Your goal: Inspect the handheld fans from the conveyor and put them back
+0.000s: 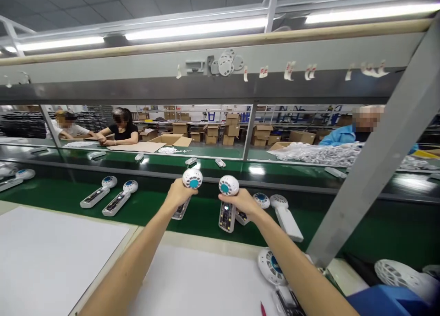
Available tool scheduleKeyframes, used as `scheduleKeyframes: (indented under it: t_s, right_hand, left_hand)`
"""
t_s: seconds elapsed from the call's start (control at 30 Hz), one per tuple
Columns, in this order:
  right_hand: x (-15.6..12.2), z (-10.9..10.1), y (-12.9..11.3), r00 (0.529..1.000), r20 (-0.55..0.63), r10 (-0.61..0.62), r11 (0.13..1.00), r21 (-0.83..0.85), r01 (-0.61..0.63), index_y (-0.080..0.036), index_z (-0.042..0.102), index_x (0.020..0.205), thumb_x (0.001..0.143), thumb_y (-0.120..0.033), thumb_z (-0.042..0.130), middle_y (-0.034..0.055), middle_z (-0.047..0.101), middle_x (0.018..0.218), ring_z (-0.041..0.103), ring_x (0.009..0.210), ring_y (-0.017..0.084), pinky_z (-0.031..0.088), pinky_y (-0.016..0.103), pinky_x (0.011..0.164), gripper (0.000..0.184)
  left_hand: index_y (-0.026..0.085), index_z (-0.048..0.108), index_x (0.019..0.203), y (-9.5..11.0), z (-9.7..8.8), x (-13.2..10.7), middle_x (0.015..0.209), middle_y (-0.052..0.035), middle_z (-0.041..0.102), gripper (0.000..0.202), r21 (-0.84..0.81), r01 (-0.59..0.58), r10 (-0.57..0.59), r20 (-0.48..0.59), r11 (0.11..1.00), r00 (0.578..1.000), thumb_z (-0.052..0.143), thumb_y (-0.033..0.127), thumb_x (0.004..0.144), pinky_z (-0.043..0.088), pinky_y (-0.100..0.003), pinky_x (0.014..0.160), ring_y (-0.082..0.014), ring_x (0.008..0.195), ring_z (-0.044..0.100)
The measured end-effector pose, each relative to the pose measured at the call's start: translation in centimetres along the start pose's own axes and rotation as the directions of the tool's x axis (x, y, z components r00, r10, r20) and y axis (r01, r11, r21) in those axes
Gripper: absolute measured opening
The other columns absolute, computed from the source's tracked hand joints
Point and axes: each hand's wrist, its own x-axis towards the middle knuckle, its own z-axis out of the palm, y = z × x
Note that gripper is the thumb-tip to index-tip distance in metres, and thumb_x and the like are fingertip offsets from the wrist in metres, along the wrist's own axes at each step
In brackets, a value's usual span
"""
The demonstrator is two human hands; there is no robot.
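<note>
My left hand (178, 192) is closed around the neck of a white handheld fan (192, 178) with a round vented head and a blue centre. Its handle hangs below, partly hidden by the hand. My right hand (244, 202) grips a second handheld fan (228, 185) of the same kind, its handle tilted down with a bare circuit board and a small light showing. Both are held over the green conveyor belt (202, 210). Just beyond my right hand, another fan (261, 200) lies partly hidden, beside one with a closed white handle (288, 223).
Two open-handled fans (118, 201) lie left on the belt. Below my right forearm a fan head (271, 265) rests at the white worktop (199, 279), near a red pen (263, 308). A slanted metal post (371, 142) stands right, above a blue bin (395, 300). Co-workers sit across the line.
</note>
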Motion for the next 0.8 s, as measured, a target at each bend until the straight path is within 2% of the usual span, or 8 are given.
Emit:
scheduleKeyframes:
  t_s: [0.13, 0.3, 0.4, 0.47, 0.53, 0.63, 0.7, 0.8]
  right_hand:
    - [1.1, -0.4, 2.2, 0.989, 0.062, 0.136, 0.956, -0.271, -0.115, -0.012, 0.067, 0.094, 0.094, -0.039, 0.068, 0.0018, 0.069, 0.082, 0.066, 0.069, 0.013, 0.057, 0.029, 0.065, 0.028]
    - [1.6, -1.5, 2.6, 0.975, 0.092, 0.203, 0.861, -0.491, -0.133, -0.012, 0.066, 0.090, 0.097, -0.049, 0.060, 0.0005, 0.064, 0.076, 0.061, 0.061, 0.011, 0.054, 0.026, 0.059, 0.038]
    - [1.5, -2.1, 2.4, 0.973, 0.128, 0.190, 0.854, -0.510, -0.100, -0.013, 0.066, 0.105, 0.098, -0.040, 0.062, 0.0020, 0.066, 0.085, 0.062, 0.065, 0.011, 0.055, 0.026, 0.060, 0.029]
    - [1.5, -2.8, 2.4, 0.975, 0.137, 0.177, 0.861, -0.502, -0.086, -0.015, 0.063, 0.120, 0.097, -0.038, 0.064, 0.0041, 0.068, 0.096, 0.065, 0.072, 0.013, 0.057, 0.028, 0.064, 0.033]
    - [1.6, -4.0, 2.5, 0.978, 0.088, 0.189, 0.851, -0.512, -0.118, -0.017, 0.059, 0.128, 0.098, -0.039, 0.063, 0.0071, 0.067, 0.109, 0.067, 0.084, 0.017, 0.059, 0.033, 0.072, 0.038]
    - [2.0, -6.2, 3.3, 0.959, -0.102, 0.265, 0.777, -0.566, -0.275, -0.017, 0.059, 0.129, 0.098, -0.039, 0.061, 0.0111, 0.060, 0.129, 0.062, 0.111, 0.025, 0.054, 0.046, 0.094, 0.038]
    - [2.1, -7.2, 4.2, 0.920, -0.198, 0.339, 0.717, -0.579, -0.388, -0.016, 0.060, 0.128, 0.096, -0.038, 0.064, 0.0121, 0.056, 0.135, 0.057, 0.120, 0.028, 0.049, 0.051, 0.101, 0.038]
    - [2.3, -7.3, 5.6, 0.876, -0.231, 0.423, 0.677, -0.562, -0.475, -0.016, 0.060, 0.127, 0.094, -0.037, 0.067, 0.0124, 0.056, 0.136, 0.058, 0.119, 0.028, 0.051, 0.049, 0.098, 0.040]
  left_hand:
    - [0.013, 0.066, 0.105, -3.4, 1.8, 1.2, 0.100, -0.0061, 0.069, 0.029, 0.178, 0.106, -0.119, 0.060, 0.978, 0.991, 0.064, 0.040, 0.094, 0.057, -0.037, 0.081, -0.0177, 0.088, 0.067]
    - [0.015, 0.063, 0.116, -5.8, 2.7, 1.3, 0.114, -0.0084, 0.065, 0.034, 0.377, 0.126, -0.146, 0.023, 0.917, 0.989, 0.062, 0.041, 0.094, 0.052, -0.044, 0.092, -0.0220, 0.104, 0.063]
    - [0.015, 0.065, 0.111, -6.9, 2.8, 0.9, 0.116, -0.0094, 0.063, 0.033, 0.501, 0.131, -0.134, -0.030, 0.856, 0.990, 0.065, 0.041, 0.090, 0.046, -0.049, 0.099, -0.0265, 0.114, 0.057]
    - [0.014, 0.064, 0.114, -7.3, 2.5, 0.6, 0.121, -0.0119, 0.060, 0.036, 0.562, 0.133, -0.112, -0.071, 0.816, 0.991, 0.065, 0.040, 0.089, 0.041, -0.053, 0.102, -0.0305, 0.121, 0.051]
    - [0.014, 0.060, 0.124, -7.2, 2.2, 0.4, 0.128, -0.0156, 0.054, 0.041, 0.599, 0.113, -0.062, -0.105, 0.793, 0.993, 0.061, 0.035, 0.089, 0.037, -0.053, 0.104, -0.0344, 0.126, 0.045]
    - [0.015, 0.054, 0.136, -5.7, 2.2, 0.1, 0.137, -0.0179, 0.048, 0.046, 0.617, 0.012, 0.052, -0.087, 0.787, 0.995, 0.052, 0.029, 0.092, 0.035, -0.049, 0.107, -0.0355, 0.131, 0.039]
    - [0.019, 0.056, 0.136, -4.0, 3.2, -0.2, 0.139, -0.0154, 0.049, 0.044, 0.609, -0.101, 0.129, -0.002, 0.787, 0.992, 0.047, 0.031, 0.094, 0.035, -0.044, 0.108, -0.0324, 0.131, 0.041]
    - [0.020, 0.063, 0.129, -1.9, 6.2, -1.3, 0.141, -0.0134, 0.051, 0.040, 0.580, -0.269, 0.198, 0.183, 0.769, 0.963, 0.047, 0.037, 0.096, 0.033, -0.040, 0.112, -0.0297, 0.135, 0.041]
